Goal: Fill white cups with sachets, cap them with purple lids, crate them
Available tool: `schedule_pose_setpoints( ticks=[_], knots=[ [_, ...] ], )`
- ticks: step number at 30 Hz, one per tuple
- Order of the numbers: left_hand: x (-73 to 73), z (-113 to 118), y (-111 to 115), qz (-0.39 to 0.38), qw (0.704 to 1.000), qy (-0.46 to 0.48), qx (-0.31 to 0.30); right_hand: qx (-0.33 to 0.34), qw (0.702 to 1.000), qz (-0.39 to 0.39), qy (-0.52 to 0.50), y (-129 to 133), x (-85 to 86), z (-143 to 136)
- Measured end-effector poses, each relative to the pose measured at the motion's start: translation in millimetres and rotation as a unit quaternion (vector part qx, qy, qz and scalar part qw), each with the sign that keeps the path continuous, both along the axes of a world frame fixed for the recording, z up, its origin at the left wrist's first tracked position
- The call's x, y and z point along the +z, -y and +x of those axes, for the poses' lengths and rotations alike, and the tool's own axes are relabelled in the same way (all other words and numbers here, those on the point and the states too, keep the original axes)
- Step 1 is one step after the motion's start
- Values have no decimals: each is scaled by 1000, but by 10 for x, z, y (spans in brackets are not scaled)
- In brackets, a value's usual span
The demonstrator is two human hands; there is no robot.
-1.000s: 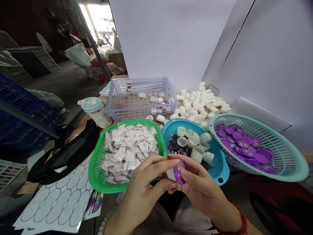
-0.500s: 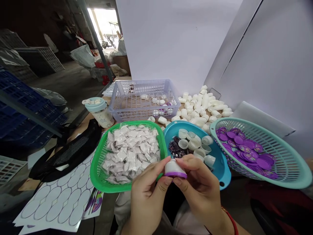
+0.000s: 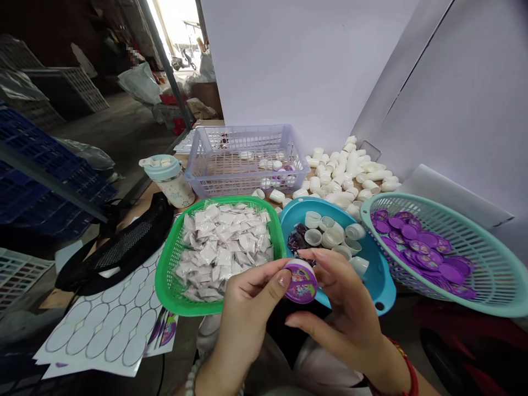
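Centrally in the head view, both hands are raised over the person's lap, in front of the baskets. The left hand (image 3: 253,302) comes in from the lower left, its wrist ringed by a bead bracelet (image 3: 192,380), and its palm turned inward. It is closed in a pinch on a small lidded cup (image 3: 301,283): the thumb lies across the left edge of the purple lid, and the fingers bend behind. The cup is tilted so that its printed lid faces the person, with a sliver of white wall above.

The right hand (image 3: 350,308) angles in from the lower right, a red band (image 3: 406,374) on its wrist. It is partly open, fingers arched over the cup's upper right side and thumb spread well below them, apart from the lid. Whether those fingertips touch the cup I cannot tell. Just beyond the hands stand the green basket (image 3: 163,283) of wrapped packets and the blue basin (image 3: 385,286).
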State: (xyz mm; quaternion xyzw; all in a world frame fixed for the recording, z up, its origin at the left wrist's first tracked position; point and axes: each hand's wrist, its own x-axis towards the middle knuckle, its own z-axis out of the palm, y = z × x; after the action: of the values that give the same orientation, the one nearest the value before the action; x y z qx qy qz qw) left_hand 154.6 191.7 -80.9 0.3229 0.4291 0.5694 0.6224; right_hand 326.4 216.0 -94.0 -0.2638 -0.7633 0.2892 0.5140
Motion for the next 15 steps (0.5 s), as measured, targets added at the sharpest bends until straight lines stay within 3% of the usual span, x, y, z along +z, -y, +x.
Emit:
schedule_pose_setpoints(
  ticks=[4,7,9,11,13,15],
  knots=[
    [16,17,-17,-33,999,36,-25,16,989,129,65,-90,68,67],
    [24,23,12,-9,999,32,-36,23,992,118,37,-114,96,59],
    [5,-14,35,70,997,-19,-9,26,998,50,-20,-90,91,18],
    [-24,-85,42,175,977,-121,-6,33,989,-87,-114,-36,71,-48],
    [-44,-168,26,259,944,-199,-48,60,941,-255,-213,31,49,-124],
    [-42,-235,-1,299,923,-230,-76,110,871,-388,-279,89,33,-190]
  ],
)
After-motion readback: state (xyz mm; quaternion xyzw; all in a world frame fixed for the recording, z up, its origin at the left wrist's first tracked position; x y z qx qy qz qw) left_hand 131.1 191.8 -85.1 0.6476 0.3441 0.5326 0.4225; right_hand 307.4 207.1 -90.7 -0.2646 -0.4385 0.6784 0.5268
